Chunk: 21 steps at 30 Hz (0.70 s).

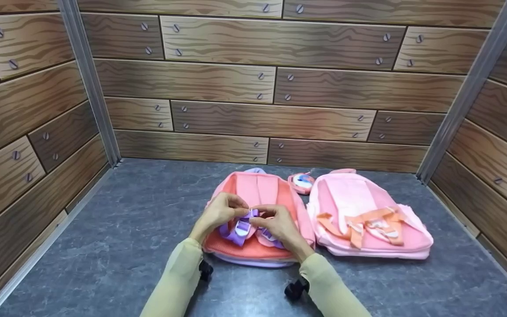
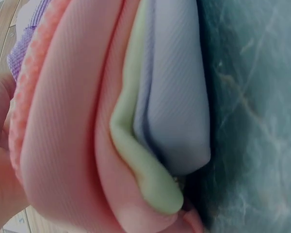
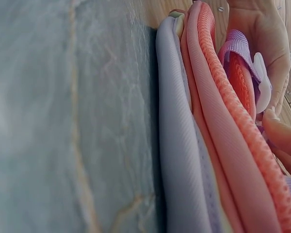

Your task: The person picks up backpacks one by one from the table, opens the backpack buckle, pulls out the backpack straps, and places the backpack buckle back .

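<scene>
A coral-pink backpack lies flat with its shoulder-strap side up. Above its middle, my left hand pinches a purple webbing strap between thumb and fingertips. From the other side my right hand pinches the same webbing, fingertips almost meeting the left ones. A white strap adjuster hangs just below them, and a second one partly shows under the right hand. In the left wrist view the bag's layered side covers most of the work. The right wrist view shows the purple webbing and both hands.
A light-pink backpack with orange straps lies against the coral one's right side. Behind, between the bags, sits a small round pouch. Wood-patterned walls enclose the grey marbled tabletop.
</scene>
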Available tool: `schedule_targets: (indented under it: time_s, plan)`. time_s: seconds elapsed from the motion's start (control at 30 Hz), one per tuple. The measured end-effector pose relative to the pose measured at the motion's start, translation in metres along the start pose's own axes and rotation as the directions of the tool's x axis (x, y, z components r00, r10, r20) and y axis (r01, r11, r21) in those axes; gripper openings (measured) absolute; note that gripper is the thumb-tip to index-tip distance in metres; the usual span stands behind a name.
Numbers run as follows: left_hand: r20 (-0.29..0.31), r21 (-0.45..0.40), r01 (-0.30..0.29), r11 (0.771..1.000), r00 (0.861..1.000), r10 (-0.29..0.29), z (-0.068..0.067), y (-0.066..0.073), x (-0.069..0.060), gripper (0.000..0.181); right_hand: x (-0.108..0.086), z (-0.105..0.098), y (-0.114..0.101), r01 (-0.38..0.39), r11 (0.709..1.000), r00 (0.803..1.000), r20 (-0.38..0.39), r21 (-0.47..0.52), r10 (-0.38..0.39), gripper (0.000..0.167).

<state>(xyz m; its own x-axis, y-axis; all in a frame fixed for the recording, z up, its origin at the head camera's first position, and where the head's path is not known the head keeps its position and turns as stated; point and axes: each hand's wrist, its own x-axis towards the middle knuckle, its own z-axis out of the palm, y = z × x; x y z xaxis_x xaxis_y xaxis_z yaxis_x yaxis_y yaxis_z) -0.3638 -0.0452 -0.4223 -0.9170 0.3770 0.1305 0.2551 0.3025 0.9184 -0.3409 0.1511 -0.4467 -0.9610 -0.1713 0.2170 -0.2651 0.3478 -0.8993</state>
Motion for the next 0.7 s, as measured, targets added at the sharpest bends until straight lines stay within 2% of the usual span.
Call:
schedule_targets:
  time_s: [0.23,0.4,0.53,0.7]
  plan:
    - [0.029,-0.014,-0.029,0.999,0.999,0.029,-0.007,-0.005,-0.002,0.010,0.001,0.000,0.001,-0.006,1.000,1.000,0.004,0.015,0.006,0.029]
    - [0.017,0.036,-0.064,0.997,0.998,0.063,-0.004,-0.005,-0.001,0.009,0.001,0.000,0.003,0.006,0.998,1.000,0.024,0.066,-0.008,0.031]
    - [-0.017,0.073,-0.039,0.997,0.999,0.041,0.000,-0.004,0.000,0.008,0.000,0.000,0.002,0.021,0.997,0.999,0.027,0.077,-0.023,0.031]
    - [-0.030,0.083,-0.009,0.996,0.999,0.012,0.003,-0.001,0.000,0.008,0.000,-0.001,0.001,0.031,0.997,0.999,0.035,0.067,-0.033,0.030]
